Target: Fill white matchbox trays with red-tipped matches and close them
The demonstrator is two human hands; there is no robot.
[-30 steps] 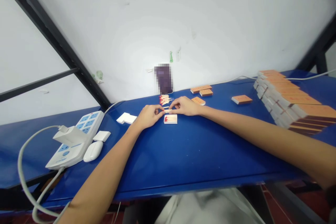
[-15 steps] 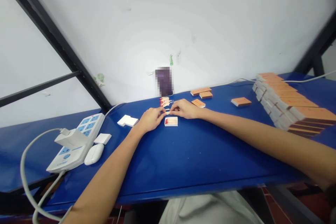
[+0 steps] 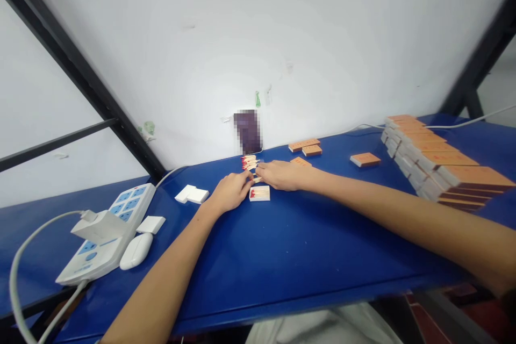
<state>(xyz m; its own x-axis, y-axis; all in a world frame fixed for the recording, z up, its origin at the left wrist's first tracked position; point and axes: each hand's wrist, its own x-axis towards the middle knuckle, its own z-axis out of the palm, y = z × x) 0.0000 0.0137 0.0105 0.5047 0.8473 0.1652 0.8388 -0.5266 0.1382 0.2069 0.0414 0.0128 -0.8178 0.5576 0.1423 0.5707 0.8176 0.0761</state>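
Observation:
Several matchsticks [image 3: 257,179] lie between my two hands, just beyond a small white matchbox tray [image 3: 265,194]. My left hand [image 3: 230,192] pinches the matches at their left end, fingers closed and pointing right. Across from it, my right hand [image 3: 280,174] is closed on their right end, its fingers hiding part of them. The tray holds a few red-headed matches, heads to the left. Behind the hands, a pile of red-headed matches [image 3: 250,161] lies near the wall, partly covered by my right hand.
Orange matchboxes [image 3: 305,145] lie behind my right hand, and a single matchbox [image 3: 365,159] is farther right. Stacked matchboxes [image 3: 443,161] stand at the right. White pieces [image 3: 192,194], an earbud case [image 3: 136,251] and a power strip [image 3: 133,204] are left on the blue table [image 3: 306,258].
My right hand has shifted slightly left and turned flatter, closer to my left hand. Both still hold the matches. The whole view has tilted a little with the head.

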